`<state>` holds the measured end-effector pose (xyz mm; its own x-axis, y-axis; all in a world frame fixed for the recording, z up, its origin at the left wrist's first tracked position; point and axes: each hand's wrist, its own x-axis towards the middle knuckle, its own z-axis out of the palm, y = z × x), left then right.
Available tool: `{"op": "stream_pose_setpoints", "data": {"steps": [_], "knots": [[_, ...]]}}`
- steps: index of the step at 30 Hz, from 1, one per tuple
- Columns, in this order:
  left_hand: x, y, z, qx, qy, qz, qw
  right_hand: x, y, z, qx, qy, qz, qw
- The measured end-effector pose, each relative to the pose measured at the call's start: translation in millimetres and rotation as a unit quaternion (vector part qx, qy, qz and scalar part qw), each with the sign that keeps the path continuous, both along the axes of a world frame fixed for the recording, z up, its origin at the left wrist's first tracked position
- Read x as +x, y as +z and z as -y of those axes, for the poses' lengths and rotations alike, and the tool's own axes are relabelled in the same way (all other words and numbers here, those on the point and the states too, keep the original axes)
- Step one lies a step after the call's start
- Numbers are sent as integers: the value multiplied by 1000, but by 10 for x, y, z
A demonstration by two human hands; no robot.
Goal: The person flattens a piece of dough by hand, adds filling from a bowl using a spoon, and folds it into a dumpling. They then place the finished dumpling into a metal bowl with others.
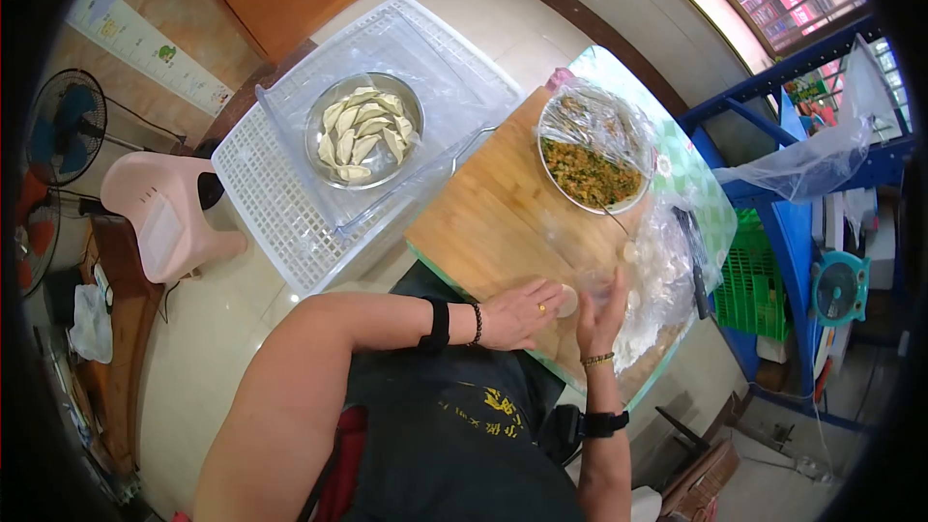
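My left hand [523, 315] lies palm down on the wooden board [483, 213], its fingers stretched out. Its fingertips touch a small pale dough round [568, 303]. Close by on the right is my right hand [601, 317], with fingers raised and smeared by motion; whether it holds anything cannot be made out. A small dough piece [631, 252] lies beyond it, beside white flour [633, 329] on plastic sheeting. At the board's far end stands a bowl of chopped orange-and-green filling [592, 171], partly covered by clear plastic wrap.
Several folded dumplings lie in a round metal bowl [413, 106] on a plastic-covered white crate [261, 222] to the left. A long black-handled tool [700, 290] rests at the board's right. Beyond are a pink stool [159, 193], a green crate [752, 275] and blue shelving [797, 261].
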<state>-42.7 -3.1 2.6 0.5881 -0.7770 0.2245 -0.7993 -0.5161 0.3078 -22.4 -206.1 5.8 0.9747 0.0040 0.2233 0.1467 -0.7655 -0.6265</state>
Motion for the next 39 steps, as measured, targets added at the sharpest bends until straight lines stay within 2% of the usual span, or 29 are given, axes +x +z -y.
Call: {"op": "stream_pose_setpoints", "data": {"steps": [2, 5, 6, 7, 11, 12, 13, 15, 16, 18, 19, 21, 22, 24, 25, 27, 29, 31, 34, 36, 38, 39], "knots": [[-73, 10, 64, -5, -23, -5, 1000, -170, 4, 111, -71, 88, 1, 994], [-187, 23, 112, 28, -52, -38, 998, -366, 24, 6, -113, 134, -23, 984], [-204, 51, 92, 60, -61, -64, 994, -433, -39, -78, -165, 110, -24, 980], [-220, 65, 77, 91, -70, -90, 989, -433, -74, -116, -161, 110, -27, 980], [-215, 12, 93, 68, -63, -90, 992, -218, -167, -109, -197, 25, -19, 980], [-214, 15, 88, 59, -57, -57, 995, -133, -183, -61, -209, 6, -18, 978], [-217, 20, 78, 50, -50, -25, 997, -58, -200, -15, -209, 6, -16, 978], [-210, 41, 91, 66, -50, -39, 996, 51, -202, 46, -128, -22, -64, 989], [-204, 51, 92, 81, -51, -55, 994, 62, -186, 54, -128, -20, -62, 990], [-212, 84, 72, 60, -34, -55, 996, 56, -139, 59, -47, 0, -45, 998], [-226, 92, 68, 39, -21, -57, 997, 9, -133, 39, -48, 1, -46, 998], [-258, 33, 65, 30, -23, -47, 998, -132, -124, -57, -42, 82, -3, 996], [-262, 23, 60, 22, -23, -36, 999, -196, -95, -159, -43, 81, -4, 996], [-254, 43, 36, 60, -53, -80, 994, -310, -43, -365, -177, 135, 1, 975], [-249, 54, 16, 98, -83, -124, 984, -311, -56, -385, -177, 136, -1, 975], [-261, 47, -31, 100, -74, -112, 986, -284, -109, -424, -209, 64, -7, 976], [-257, 27, -43, 102, -67, -93, 988, -187, -152, -404, -219, 46, -2, 975], [-256, -6, -21, 37, -52, -59, 996, -52, -201, -336, -231, 28, 6, 973], [-238, 9, -12, 38, -40, -21, 998, 111, -218, -211, -171, -19, -6, 985], [-224, 67, -3, 41, -24, -48, 998, 167, -164, -164, -2, -89, -108, 990], [-224, 84, -24, 42, -8, -78, 996, 106, -83, -158, -1, -43, -81, 996], [-229, 77, -43, 20, -9, -47, 999, 46, -51, -146, 0, 0, -56, 998]]}}
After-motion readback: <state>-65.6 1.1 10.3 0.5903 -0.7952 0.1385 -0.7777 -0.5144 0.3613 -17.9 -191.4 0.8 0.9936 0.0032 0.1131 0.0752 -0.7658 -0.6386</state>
